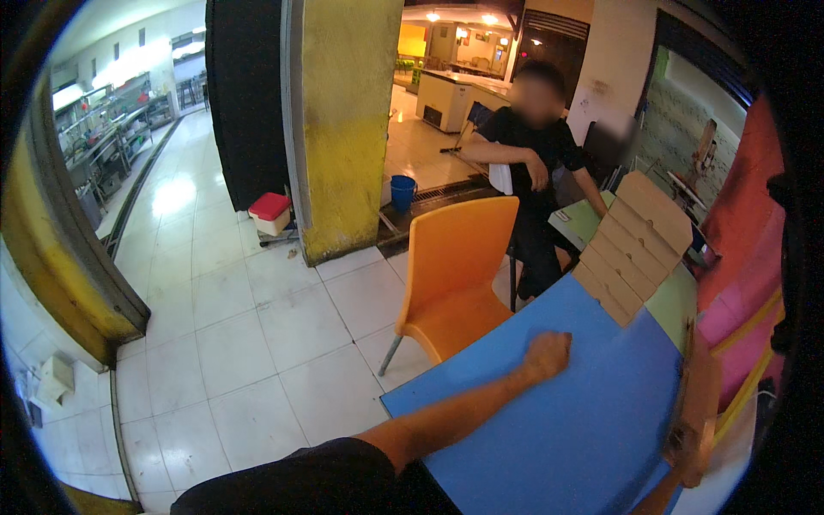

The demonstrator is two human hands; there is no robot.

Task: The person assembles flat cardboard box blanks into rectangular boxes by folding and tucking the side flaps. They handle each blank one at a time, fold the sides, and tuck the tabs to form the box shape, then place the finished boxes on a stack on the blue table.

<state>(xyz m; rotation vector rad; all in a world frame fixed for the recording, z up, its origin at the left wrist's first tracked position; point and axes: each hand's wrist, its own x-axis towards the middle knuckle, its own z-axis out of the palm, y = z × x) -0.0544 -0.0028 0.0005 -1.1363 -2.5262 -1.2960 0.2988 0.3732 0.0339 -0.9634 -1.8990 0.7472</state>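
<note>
My left hand is closed in a fist over the blue tabletop, slightly blurred, with nothing seen sticking out of it. At the table's right edge my right hand grips a brown cardboard box, seen edge-on, so its shape is partly hidden. Beyond my left hand, several overlapping cardboard boxes lie in a row at the table's far end.
An orange chair stands against the table's left side. A seated person in black rests an arm on a green tabletop beyond. A yellow pillar, blue bucket and red-lidded container stand farther off; pink-red cloth hangs at right.
</note>
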